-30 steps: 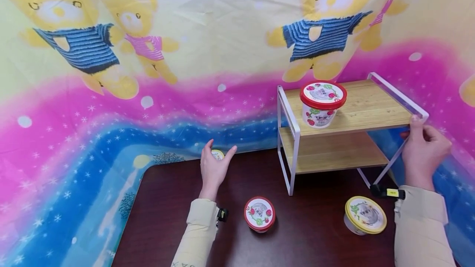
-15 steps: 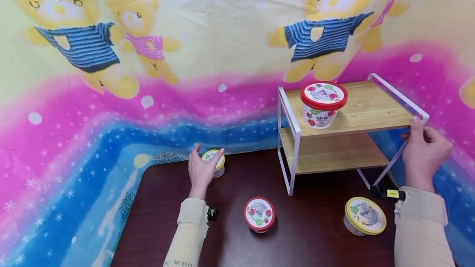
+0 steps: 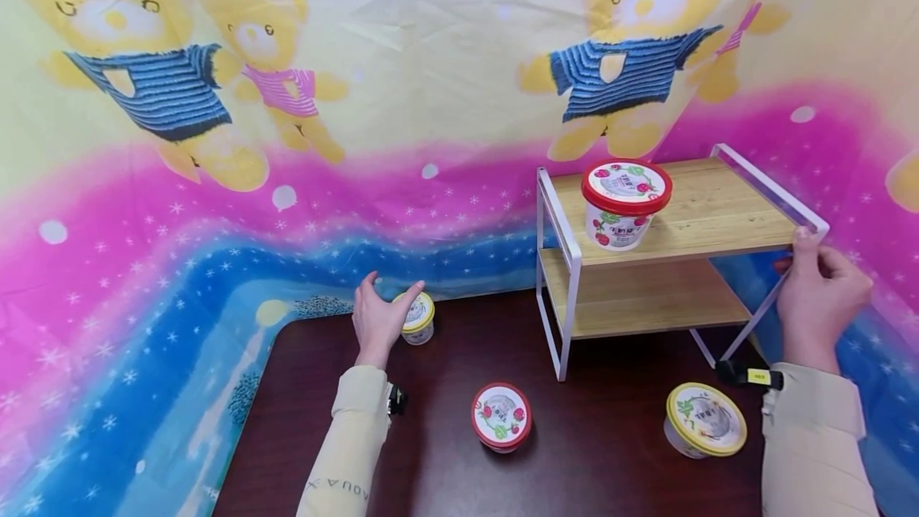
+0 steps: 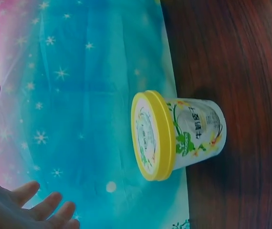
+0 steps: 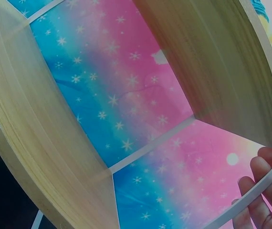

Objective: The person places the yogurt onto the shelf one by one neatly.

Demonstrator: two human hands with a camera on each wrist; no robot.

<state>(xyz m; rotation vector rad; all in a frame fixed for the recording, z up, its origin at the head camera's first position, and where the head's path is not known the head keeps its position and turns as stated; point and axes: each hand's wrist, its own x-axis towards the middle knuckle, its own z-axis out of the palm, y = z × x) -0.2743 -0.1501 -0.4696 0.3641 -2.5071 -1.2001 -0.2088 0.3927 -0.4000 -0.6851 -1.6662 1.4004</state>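
Note:
My left hand (image 3: 378, 317), thumb and fingers spread, is just left of a small yellow-lidded tub (image 3: 418, 325) at the table's back edge. In the left wrist view a gap shows between that hand (image 4: 24, 205) and the upright tub (image 4: 193, 131). My right hand (image 3: 818, 294) grips the white metal frame of a two-tier wooden shelf (image 3: 718, 202) at its front right corner. Fingers (image 5: 265, 183) curl behind the white bar in the right wrist view. On the upper tier, at the left, stands a red-lidded tub (image 3: 623, 206).
Another red-lidded tub (image 3: 501, 417) stands mid-table, and a second yellow-lidded tub (image 3: 705, 420) is at the front right, before the shelf. The dark wooden table (image 3: 301, 405) backs onto a printed cloth (image 3: 431, 86) with bears.
My left hand has moved leftward away from the yellow-lidded tub, which now shows more fully. The right hand keeps its grip on the shelf frame.

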